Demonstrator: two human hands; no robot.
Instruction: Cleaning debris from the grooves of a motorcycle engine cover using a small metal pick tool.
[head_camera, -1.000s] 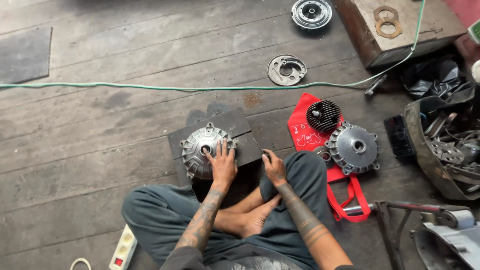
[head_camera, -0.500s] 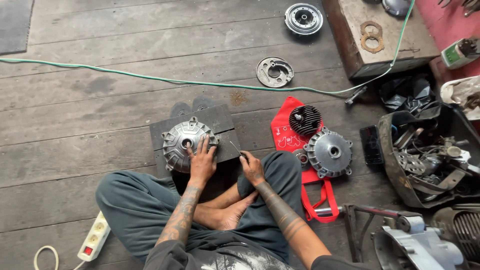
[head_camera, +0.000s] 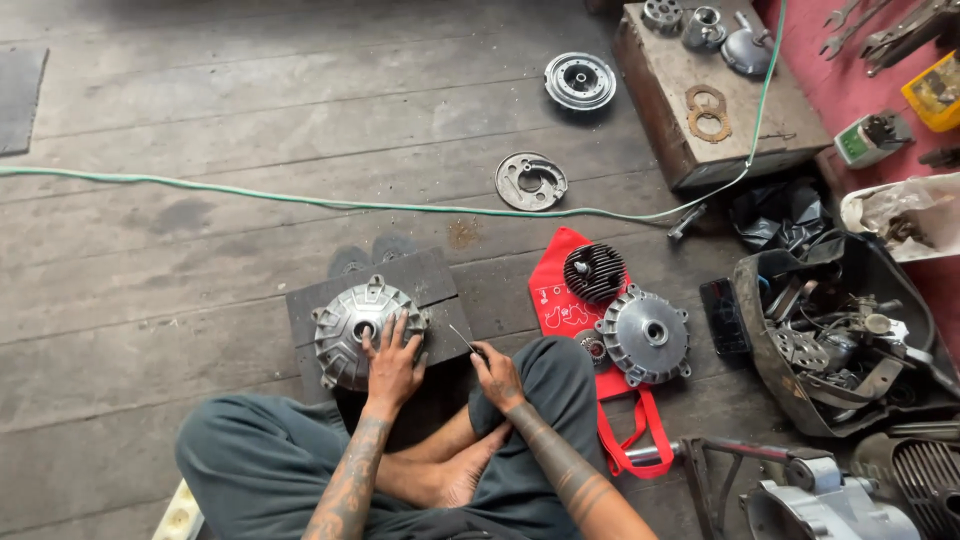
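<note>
Your left hand lies flat, grip released, on the hub atop the mat. Right hand, just right, grip clenched on a thin tool.

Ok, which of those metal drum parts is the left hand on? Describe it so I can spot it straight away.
Start at the dark square mat on the plank floor, just ahead of the seated person's knees. On it sits a grey ribbed metal hub with a centre hole, under the left hand. Unlike the smoother grey cover on the red bag, it lies on the mat and is being touched.
</note>
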